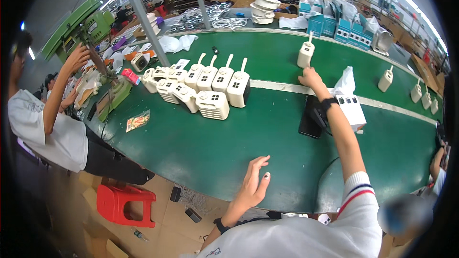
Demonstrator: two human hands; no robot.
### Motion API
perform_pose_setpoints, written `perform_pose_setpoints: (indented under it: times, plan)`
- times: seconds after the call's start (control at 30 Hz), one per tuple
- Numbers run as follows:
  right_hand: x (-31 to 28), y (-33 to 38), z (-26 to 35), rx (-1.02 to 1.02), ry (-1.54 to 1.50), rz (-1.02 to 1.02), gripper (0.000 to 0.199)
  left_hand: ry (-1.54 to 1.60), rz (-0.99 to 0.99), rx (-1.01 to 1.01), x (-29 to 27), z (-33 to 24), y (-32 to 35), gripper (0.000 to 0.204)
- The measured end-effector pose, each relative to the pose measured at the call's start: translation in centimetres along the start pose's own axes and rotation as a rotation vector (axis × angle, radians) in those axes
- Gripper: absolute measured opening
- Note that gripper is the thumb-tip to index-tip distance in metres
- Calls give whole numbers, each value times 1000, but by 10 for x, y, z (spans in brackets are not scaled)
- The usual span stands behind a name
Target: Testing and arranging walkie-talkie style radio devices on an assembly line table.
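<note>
My right hand [311, 77] reaches out over the far part of the green table. Its fingertips meet the lower end of a cream box-shaped device [306, 55] with an upright strap and dark square windows. The thumb stands apart from the fingers, and I see no grip around the device. Near the front edge, my left hand [256, 181] hovers open with its fingers apart, holding nothing. To the left stands a cluster of similar cream devices [213, 105], several with straps sticking up. A black phone [310, 117] lies below my right forearm, beside a white box [351, 110] with a plastic bag on top.
More cream devices [385, 79] stand along the far right lane. A pale strip [279, 86] divides the green table. At left, a co-worker [52, 119] handles a green press machine [114, 91]. Teal boxes [351, 33] line the back; a red stool [126, 205] stands on the floor.
</note>
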State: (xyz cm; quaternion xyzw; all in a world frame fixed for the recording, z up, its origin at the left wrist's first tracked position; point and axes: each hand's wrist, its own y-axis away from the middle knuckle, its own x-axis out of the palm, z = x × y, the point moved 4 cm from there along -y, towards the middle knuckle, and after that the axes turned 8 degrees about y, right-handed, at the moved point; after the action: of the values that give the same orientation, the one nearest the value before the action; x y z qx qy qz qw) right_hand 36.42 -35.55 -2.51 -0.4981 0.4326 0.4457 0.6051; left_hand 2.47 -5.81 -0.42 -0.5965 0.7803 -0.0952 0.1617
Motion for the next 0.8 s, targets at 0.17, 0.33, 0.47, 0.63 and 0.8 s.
perform_pose_setpoints:
  times: [0.17, 0.33, 0.47, 0.63, 0.8]
  plan:
    - [-81, 114, 70, -295, 68, 293, 64, 29, 29, -59, -2, -2, 1, 46]
    - [-100, 250, 102, -641, 24, 210, 74, 43, 125, -135, -21, 9, -2, 47]
    - [-58, 309, 89, -620, -6, 71, 66, -194, 525, -162, -11, -15, -27, 49]
    - [-74, 299, 89, -634, -288, 178, 58, -694, 1085, -160, 10, -37, -65, 39]
    - [-69, 291, 73, -557, -685, 113, 26, -201, 973, 8, 45, 1, -102, 23]
